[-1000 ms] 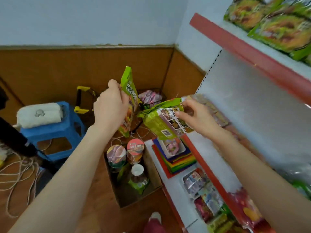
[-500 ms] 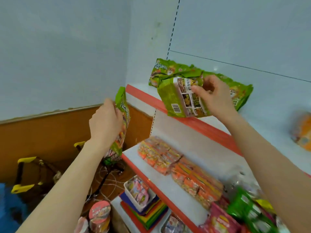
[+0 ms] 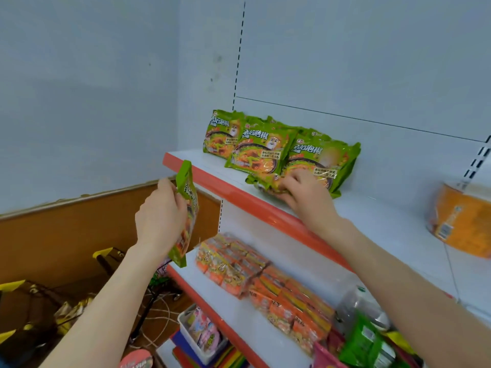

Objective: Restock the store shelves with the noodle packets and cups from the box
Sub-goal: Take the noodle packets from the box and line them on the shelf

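My left hand (image 3: 159, 221) grips a green noodle packet (image 3: 187, 208) edge-on, just below and left of the top shelf's red edge (image 3: 239, 197). My right hand (image 3: 305, 195) rests on the top shelf, fingers closed on another green packet (image 3: 265, 181) lying flat in front of three upright green packets (image 3: 255, 152). The box is out of view except for a pink-lidded cup (image 3: 136, 359) at the bottom edge.
An orange noodle cup (image 3: 462, 221) lies on the top shelf at the right. Orange packets (image 3: 260, 274) fill the middle shelf, green and pink bags (image 3: 364, 338) beside them. A white tray of snacks (image 3: 202, 333) sits lower down. Cables and a yellow-handled cart (image 3: 106, 256) lie on the floor.
My view swung up from the box to the shelves. My right hand carried its green packet up and set it down on the top shelf. My left hand rose with its packet.
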`<action>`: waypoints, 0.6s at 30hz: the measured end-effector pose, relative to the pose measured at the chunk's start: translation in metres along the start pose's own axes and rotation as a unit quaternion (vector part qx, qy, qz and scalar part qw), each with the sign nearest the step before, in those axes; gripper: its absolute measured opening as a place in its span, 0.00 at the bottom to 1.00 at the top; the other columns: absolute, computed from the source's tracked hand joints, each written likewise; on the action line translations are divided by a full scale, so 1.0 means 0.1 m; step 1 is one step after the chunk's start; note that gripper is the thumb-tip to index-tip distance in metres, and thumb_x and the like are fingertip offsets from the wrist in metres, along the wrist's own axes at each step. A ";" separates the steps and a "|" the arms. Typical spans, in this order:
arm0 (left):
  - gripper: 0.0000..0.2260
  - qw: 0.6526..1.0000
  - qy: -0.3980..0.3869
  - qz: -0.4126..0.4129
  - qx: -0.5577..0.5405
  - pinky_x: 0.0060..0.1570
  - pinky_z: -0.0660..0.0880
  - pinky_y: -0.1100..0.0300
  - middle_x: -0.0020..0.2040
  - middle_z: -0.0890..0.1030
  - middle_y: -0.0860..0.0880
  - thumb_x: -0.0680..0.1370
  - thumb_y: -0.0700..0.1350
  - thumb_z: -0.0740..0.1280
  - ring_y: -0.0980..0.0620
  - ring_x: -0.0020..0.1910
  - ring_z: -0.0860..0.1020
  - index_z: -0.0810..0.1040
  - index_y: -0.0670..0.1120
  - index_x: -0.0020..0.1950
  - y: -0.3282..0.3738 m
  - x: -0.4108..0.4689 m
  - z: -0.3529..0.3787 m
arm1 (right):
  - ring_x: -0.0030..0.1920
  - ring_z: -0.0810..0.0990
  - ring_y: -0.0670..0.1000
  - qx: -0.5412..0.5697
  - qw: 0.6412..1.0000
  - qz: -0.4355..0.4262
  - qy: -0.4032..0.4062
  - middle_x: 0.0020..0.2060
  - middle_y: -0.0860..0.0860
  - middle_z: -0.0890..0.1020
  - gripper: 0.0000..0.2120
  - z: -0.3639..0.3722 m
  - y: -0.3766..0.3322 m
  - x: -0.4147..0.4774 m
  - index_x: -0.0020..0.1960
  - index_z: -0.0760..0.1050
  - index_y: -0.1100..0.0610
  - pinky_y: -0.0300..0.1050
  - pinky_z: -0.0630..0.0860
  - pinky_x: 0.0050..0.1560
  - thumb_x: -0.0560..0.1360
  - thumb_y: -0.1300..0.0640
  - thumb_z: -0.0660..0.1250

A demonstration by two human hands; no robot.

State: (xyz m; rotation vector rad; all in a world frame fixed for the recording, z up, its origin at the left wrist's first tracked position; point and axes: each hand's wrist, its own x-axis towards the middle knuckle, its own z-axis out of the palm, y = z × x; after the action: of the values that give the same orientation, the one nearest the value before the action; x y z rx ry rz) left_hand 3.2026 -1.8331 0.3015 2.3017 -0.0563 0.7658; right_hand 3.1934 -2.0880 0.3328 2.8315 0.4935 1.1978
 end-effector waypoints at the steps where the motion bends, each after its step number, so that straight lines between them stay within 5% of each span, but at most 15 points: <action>1: 0.08 1.000 -0.004 -0.002 0.002 0.34 0.66 0.55 0.41 0.76 0.43 0.80 0.42 0.56 0.47 0.36 0.71 0.70 0.39 0.55 0.03 -0.01 0.03 | 0.40 0.78 0.61 0.009 1.000 -0.004 -0.014 0.38 0.59 0.78 0.07 0.01 0.00 -0.04 0.41 0.77 0.61 0.50 0.74 0.27 0.66 0.58 0.69; 4: 0.08 1.000 -0.010 -0.004 0.008 0.35 0.66 0.55 0.40 0.75 0.44 0.80 0.42 0.56 0.47 0.36 0.70 0.70 0.39 0.55 0.12 -0.04 0.12 | 0.46 0.76 0.60 0.067 0.996 0.020 -0.060 0.42 0.58 0.77 0.09 0.01 -0.01 -0.10 0.42 0.77 0.60 0.52 0.74 0.40 0.67 0.55 0.72; 7: 0.09 1.000 -0.011 -0.001 0.015 0.32 0.64 0.57 0.40 0.74 0.45 0.80 0.42 0.57 0.48 0.35 0.70 0.70 0.38 0.55 0.19 -0.08 0.20 | 0.48 0.73 0.52 0.164 0.978 0.072 -0.107 0.44 0.52 0.77 0.12 -0.15 -0.01 -0.06 0.46 0.78 0.58 0.44 0.67 0.48 0.69 0.51 0.72; 10: 0.08 1.000 -0.013 -0.003 0.021 0.27 0.62 0.60 0.39 0.73 0.46 0.80 0.42 0.57 0.49 0.33 0.70 0.70 0.39 0.55 0.24 -0.10 0.27 | 0.40 0.73 0.46 0.252 0.951 0.153 -0.096 0.37 0.47 0.76 0.07 -0.40 0.12 0.11 0.44 0.79 0.58 0.40 0.67 0.44 0.75 0.55 0.66; 14: 0.08 0.999 -0.021 -0.003 0.028 0.28 0.63 0.59 0.39 0.74 0.46 0.80 0.42 0.57 0.48 0.34 0.71 0.70 0.39 0.55 0.27 -0.13 0.33 | 0.26 0.64 0.46 0.139 0.950 0.252 -0.122 0.24 0.49 0.66 0.20 -0.48 0.57 0.34 0.26 0.66 0.56 0.42 0.63 0.31 0.76 0.58 0.61; 18: 0.08 0.999 -0.022 -0.002 0.031 0.28 0.63 0.59 0.38 0.74 0.46 0.80 0.42 0.57 0.48 0.33 0.71 0.70 0.39 0.55 0.29 -0.13 0.37 | 0.40 0.75 0.52 0.162 0.937 0.262 -0.164 0.38 0.56 0.78 0.10 -0.43 0.71 0.42 0.45 0.79 0.64 0.42 0.70 0.37 0.76 0.59 0.62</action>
State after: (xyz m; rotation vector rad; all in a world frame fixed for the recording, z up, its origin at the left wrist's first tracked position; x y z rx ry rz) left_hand 3.2036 -1.8803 0.2903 2.3770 -0.0475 0.7239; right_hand 3.2107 -2.1468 0.4025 3.4927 -0.1069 0.6905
